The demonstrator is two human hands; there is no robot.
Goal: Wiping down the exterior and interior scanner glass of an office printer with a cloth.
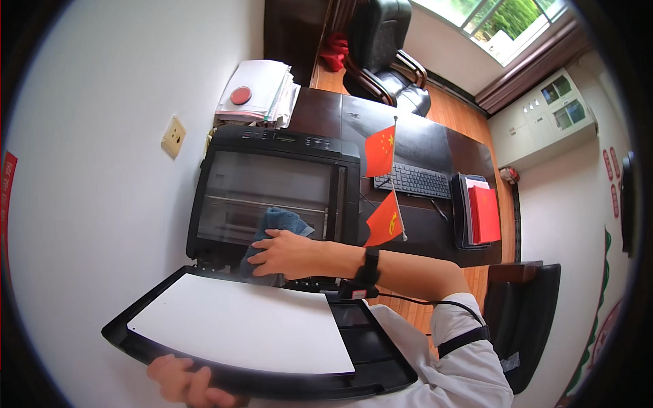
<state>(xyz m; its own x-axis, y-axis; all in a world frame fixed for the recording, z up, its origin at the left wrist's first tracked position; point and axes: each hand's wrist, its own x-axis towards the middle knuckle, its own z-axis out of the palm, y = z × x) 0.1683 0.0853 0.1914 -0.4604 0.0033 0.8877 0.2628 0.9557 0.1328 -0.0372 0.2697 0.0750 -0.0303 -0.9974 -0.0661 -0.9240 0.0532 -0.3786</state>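
Observation:
A black flatbed printer-scanner (352,204) stands with its lid (380,341) raised, the lid's white backing pad (245,326) facing up. My left hand (191,382) grips the lid's outer edge at the bottom of the view. Across the hinge side of the scanner reaches my right hand (285,253), fingers spread over a bunched blue cloth (285,219). The cloth lies partly on the scanner glass (270,173) and partly over the rear edge by the hinge. A black band with a small device and cable circles my right wrist.
Beyond the scanner, a paper stack (260,86) bears a round red tin (241,96). Small red flags (380,150) on a stand rise beside it. A keyboard (416,180) and red folders (484,214) lie on the dark desk (321,109). A wall (102,153) borders the left.

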